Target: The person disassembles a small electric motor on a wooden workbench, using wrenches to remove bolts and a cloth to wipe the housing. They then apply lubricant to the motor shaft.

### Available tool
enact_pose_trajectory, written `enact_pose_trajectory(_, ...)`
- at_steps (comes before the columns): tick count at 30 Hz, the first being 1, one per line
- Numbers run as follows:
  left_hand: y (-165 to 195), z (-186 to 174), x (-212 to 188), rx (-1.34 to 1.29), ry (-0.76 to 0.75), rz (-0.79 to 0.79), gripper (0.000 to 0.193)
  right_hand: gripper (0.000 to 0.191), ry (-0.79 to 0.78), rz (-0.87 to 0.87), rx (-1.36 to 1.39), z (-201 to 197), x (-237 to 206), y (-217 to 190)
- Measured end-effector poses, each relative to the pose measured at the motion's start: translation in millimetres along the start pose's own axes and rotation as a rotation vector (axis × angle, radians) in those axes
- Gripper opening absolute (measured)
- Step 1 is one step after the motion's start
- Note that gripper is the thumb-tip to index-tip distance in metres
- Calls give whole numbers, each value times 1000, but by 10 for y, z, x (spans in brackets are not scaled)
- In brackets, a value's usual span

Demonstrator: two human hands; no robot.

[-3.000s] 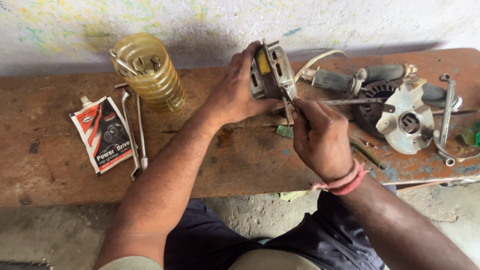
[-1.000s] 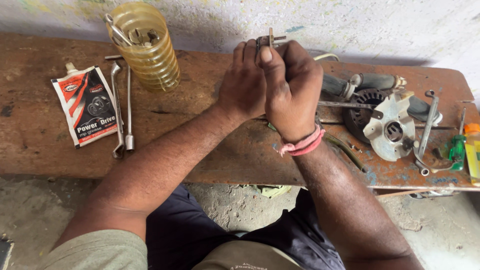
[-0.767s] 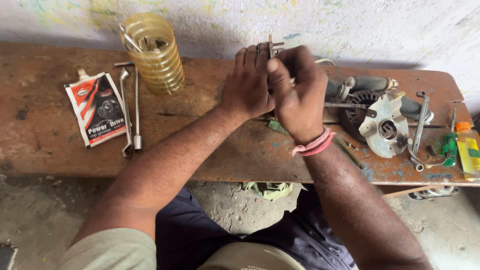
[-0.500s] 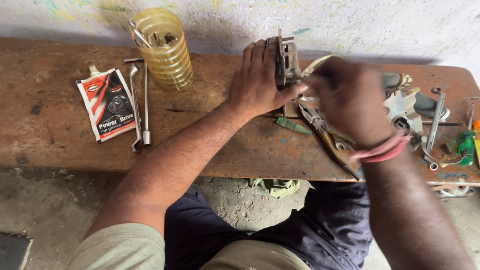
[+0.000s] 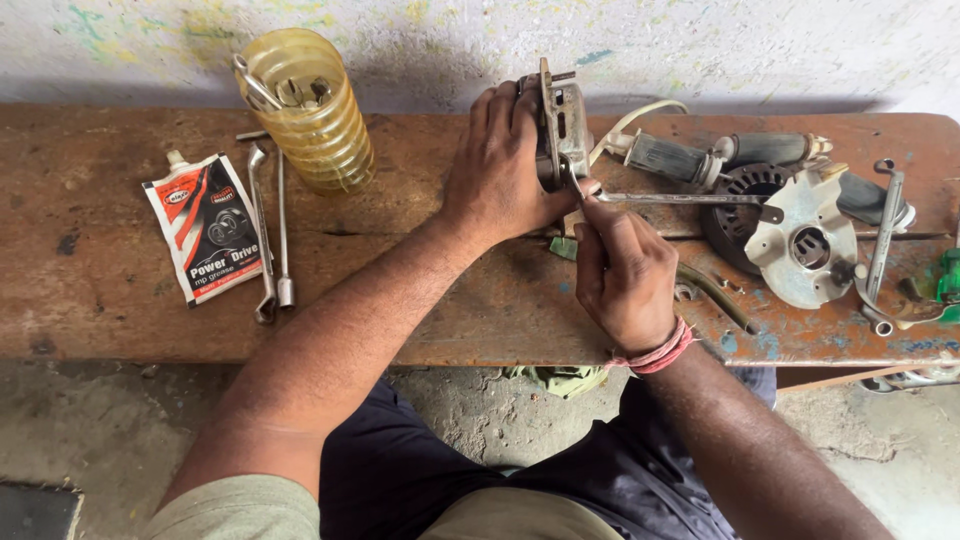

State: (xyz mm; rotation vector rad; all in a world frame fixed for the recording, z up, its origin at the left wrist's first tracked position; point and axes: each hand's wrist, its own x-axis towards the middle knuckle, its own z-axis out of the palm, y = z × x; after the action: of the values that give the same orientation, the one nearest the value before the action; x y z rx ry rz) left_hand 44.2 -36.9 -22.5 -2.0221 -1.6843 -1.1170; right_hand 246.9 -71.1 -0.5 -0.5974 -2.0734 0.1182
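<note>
I observe a grey metal housing standing on edge at the rear middle of the worn wooden bench; the left hand is wrapped closed around its left face, fingers over the top, holding it upright; the right hand sits just in front and to the right of it, closed in a fist on a slim tool whose tip meets the housing's lower edge; a pale cord leaves the housing toward two grey grips; a round motor part lies well right; a ribbed yellow jar, a bent wrench and a red-and-white sachet lie well left.
</note>
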Motion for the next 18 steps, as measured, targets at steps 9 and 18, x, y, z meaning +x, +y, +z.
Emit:
enact_pose_trajectory(9, -20, -10, 23, 23, -5, 53, 107, 20, -48, -111, -92, 15, 88, 8)
enact_pose_trajectory(18, -26, 9, 29, 31, -36, 33, 103, 23, -50, 172, 6, 83, 107, -218)
